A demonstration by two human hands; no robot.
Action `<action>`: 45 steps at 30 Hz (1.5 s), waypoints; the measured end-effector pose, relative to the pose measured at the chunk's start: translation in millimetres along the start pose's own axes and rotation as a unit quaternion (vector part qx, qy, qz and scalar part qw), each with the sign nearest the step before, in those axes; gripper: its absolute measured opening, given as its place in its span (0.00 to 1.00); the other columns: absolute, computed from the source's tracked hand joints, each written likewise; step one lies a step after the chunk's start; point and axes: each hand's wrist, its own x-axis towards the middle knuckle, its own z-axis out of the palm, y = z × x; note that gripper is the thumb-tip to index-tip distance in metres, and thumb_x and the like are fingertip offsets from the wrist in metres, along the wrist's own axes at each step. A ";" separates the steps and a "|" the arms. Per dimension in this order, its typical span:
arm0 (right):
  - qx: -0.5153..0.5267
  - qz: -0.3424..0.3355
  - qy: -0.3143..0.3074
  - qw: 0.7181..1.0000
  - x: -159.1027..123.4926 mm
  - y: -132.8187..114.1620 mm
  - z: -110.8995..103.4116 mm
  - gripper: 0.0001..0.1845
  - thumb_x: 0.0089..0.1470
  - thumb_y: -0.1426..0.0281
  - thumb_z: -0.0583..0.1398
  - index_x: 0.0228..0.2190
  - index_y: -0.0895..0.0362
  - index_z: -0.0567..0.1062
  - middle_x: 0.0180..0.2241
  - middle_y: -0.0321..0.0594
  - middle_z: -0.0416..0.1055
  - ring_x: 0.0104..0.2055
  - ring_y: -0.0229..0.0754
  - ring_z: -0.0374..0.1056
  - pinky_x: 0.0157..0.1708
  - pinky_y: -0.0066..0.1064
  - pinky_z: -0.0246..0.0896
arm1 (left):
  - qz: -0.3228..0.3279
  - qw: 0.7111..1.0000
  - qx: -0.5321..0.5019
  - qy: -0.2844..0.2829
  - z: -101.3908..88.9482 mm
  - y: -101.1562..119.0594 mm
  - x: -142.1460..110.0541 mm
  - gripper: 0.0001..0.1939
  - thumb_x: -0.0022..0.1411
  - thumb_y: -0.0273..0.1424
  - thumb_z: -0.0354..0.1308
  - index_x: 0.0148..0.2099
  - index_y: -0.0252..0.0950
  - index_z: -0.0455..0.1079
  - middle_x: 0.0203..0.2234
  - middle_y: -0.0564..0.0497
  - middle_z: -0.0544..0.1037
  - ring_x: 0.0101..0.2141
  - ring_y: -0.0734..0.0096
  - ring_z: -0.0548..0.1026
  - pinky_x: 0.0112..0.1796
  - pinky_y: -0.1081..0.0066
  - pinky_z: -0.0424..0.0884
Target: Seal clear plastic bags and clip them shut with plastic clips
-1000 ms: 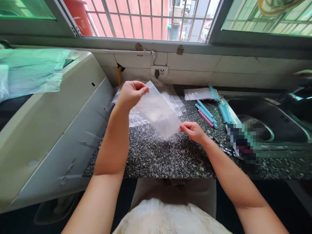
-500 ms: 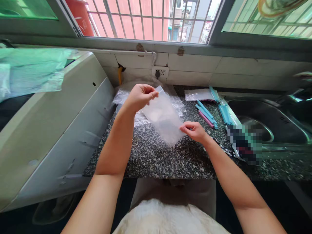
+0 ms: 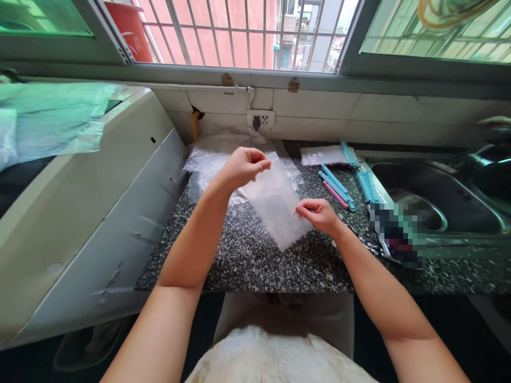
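In the head view, the person's left hand [image 3: 252, 165] pinched the upper end of a translucent plastic bag [image 3: 277, 207] — the right hand [image 3: 320, 214] gripped its right edge, lower down. The bag slanted between both hands, above the tabletop [image 3: 239, 255]. Crumpled clear plastic [image 3: 207, 167] lay behind the left hand; blue strips [image 3: 338, 184] and a pink strip [image 3: 334, 193] lay just beyond the right — the sink [image 3: 419, 178] farther right.
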 end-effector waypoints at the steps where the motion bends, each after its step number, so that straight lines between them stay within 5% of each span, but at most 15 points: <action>1: 0.000 0.001 -0.005 1.000 0.1 -0.2 -0.1 0.20 0.49 0.56 0.58 0.18 0.58 0.71 0.17 0.36 0.65 0.23 0.34 0.58 0.24 0.28 0.53 | -0.004 1.000 0.001 -0.002 1.8 1.3 -0.2 0.08 0.55 0.29 0.54 0.28 0.31 0.72 0.17 0.53 0.66 0.17 0.83 0.60 0.19 0.75 0.57; 22: 0.046 0.020 -0.001 0.999 -1.9 -5.8 0.8 0.21 0.47 0.53 0.59 0.18 0.58 0.68 0.18 0.33 0.60 0.23 0.33 0.54 0.23 0.27 0.50 | -0.039 0.992 -0.005 -0.123 46.8 2.2 -1.4 0.09 0.56 0.24 0.55 0.24 0.33 0.65 0.16 0.56 0.62 0.17 0.83 0.59 0.19 0.77 0.58; 45: 0.068 0.027 0.056 0.996 -0.4 -5.1 0.6 0.21 0.46 0.52 0.59 0.19 0.58 0.70 0.17 0.33 0.60 0.21 0.32 0.52 0.21 0.26 0.47 | 0.030 0.984 0.034 -0.170 56.8 -0.8 -5.0 0.08 0.55 0.27 0.53 0.24 0.33 0.65 0.15 0.57 0.63 0.20 0.80 0.58 0.23 0.75 0.55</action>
